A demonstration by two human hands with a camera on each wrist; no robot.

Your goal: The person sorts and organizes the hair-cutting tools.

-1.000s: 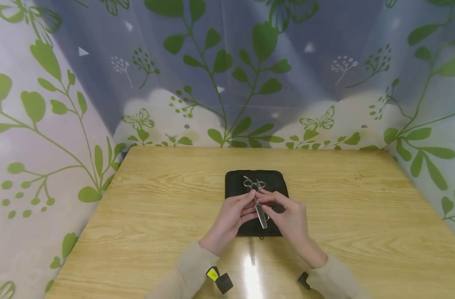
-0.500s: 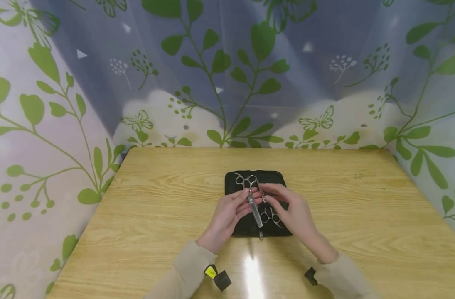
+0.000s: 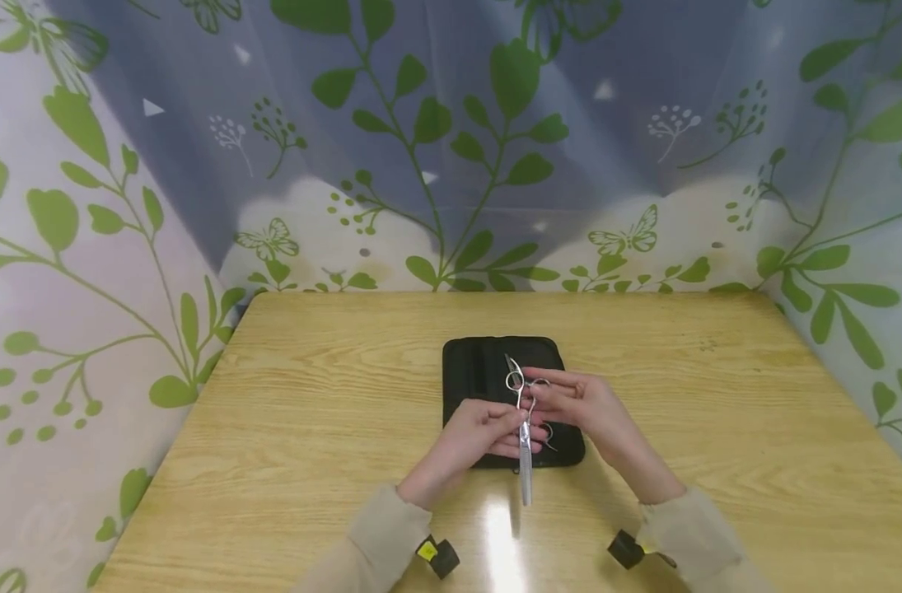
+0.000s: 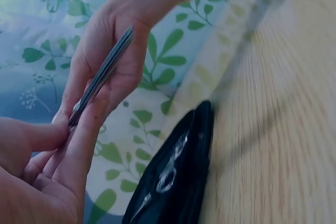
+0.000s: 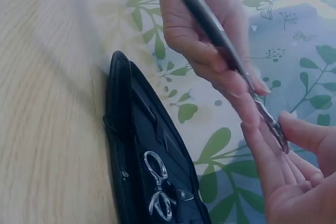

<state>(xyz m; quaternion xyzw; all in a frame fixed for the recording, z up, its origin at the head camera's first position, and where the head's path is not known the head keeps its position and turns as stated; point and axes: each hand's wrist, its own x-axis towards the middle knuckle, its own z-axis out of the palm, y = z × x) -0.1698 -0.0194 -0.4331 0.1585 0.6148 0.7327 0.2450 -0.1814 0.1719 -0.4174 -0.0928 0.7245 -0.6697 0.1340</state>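
A pair of silver thinning scissors [image 3: 525, 469] is held above the black case, blades pointing towards the person, with comb-like teeth along one blade. My left hand [image 3: 480, 432] pinches them near the pivot between thumb and fingers. At the handle end, my right hand [image 3: 595, 412] holds a finger ring; in the right wrist view its thumb presses the handle against the fingers. Under the hands lies the black zip case [image 3: 461, 371]. A second pair of scissors [image 5: 157, 182] sits in it, rings showing, its blades mostly hidden in the head view.
The wooden table [image 3: 332, 379] runs back to a leaf-patterned curtain [image 3: 376, 206], which also hangs at both sides. Black straps with small blocks [image 3: 443, 560] are worn at the wrists, over beige sleeves [image 3: 391, 527].
The thinning scissors have come nearer the person and swung so their blades point straight down the view. My right hand has shifted from beside the blades to the handles.
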